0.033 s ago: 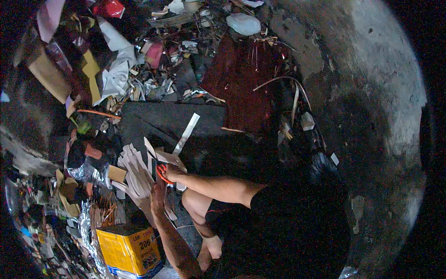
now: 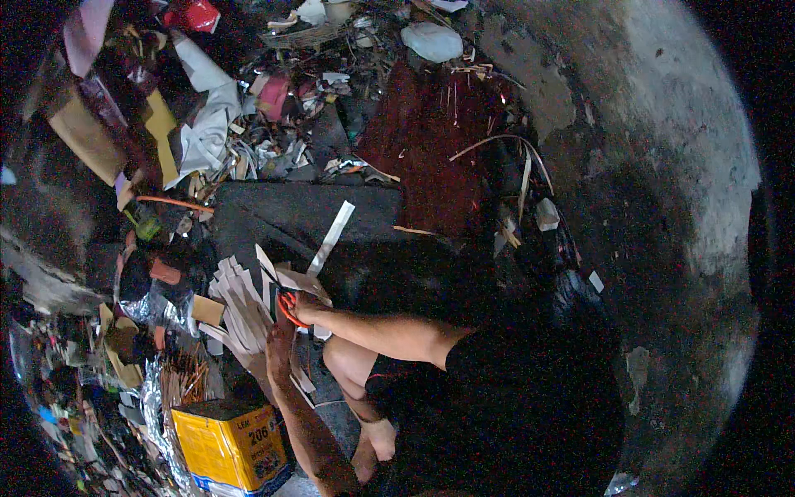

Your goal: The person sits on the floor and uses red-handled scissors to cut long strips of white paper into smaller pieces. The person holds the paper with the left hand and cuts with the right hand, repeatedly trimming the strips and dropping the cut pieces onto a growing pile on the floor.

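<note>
My right hand (image 2: pixel 310 309) is closed on the orange handles of a pair of scissors (image 2: pixel 289 307). The scissor blades point up and left, beside a pale sheet piece (image 2: pixel 298 280) with a pointed end. Just below the scissors, my left hand (image 2: pixel 279 348) has its fingers drawn together; what they grip is too dark to make out. A fanned pile of long pale strips (image 2: pixel 240 311) lies left of both hands. One separate whitish strip (image 2: pixel 333 236) slants on the dark board, beyond the right hand.
A yellow and blue square tin (image 2: pixel 224 447) stands near my left forearm. Left of the pile are a small tan block (image 2: pixel 207 310) and crumpled silver foil (image 2: pixel 153 311). A dark flat board (image 2: pixel 306 207) lies ahead, with scraps heaped beyond it. A stained wall (image 2: pixel 687 166) curves along the right.
</note>
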Demonstrator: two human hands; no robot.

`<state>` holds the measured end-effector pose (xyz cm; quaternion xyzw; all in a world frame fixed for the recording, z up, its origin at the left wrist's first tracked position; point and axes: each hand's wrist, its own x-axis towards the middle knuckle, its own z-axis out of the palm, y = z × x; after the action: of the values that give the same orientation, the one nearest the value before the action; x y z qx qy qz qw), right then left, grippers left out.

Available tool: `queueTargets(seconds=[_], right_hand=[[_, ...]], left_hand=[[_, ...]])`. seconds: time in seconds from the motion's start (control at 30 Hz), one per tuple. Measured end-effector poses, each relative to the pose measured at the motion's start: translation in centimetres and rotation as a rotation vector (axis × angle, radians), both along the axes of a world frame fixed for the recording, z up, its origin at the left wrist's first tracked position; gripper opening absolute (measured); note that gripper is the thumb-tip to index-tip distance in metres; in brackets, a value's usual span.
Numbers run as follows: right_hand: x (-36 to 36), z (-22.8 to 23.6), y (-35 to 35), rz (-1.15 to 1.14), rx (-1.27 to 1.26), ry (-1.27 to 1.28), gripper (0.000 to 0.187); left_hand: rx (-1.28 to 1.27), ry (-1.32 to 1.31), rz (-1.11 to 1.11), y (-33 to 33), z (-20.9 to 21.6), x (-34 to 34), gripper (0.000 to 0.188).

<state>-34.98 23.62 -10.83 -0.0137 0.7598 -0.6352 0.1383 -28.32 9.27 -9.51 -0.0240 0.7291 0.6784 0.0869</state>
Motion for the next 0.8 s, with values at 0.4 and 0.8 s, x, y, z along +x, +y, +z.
queueTargets(seconds=[0.4,0.8], right_hand=[[-1.6,-1.0,3.5,-0.292,-0.059,0.081,0.012],[-5.2,-2.4,43.6,-0.871,1.214,0.782,0.049]], left_hand=[[0.131,0.013,0.133,-5.2,-0.5,-4.3,0.043],[0.103,-0.142,-0.091,1.4,-0.2,0.8,0.036]])
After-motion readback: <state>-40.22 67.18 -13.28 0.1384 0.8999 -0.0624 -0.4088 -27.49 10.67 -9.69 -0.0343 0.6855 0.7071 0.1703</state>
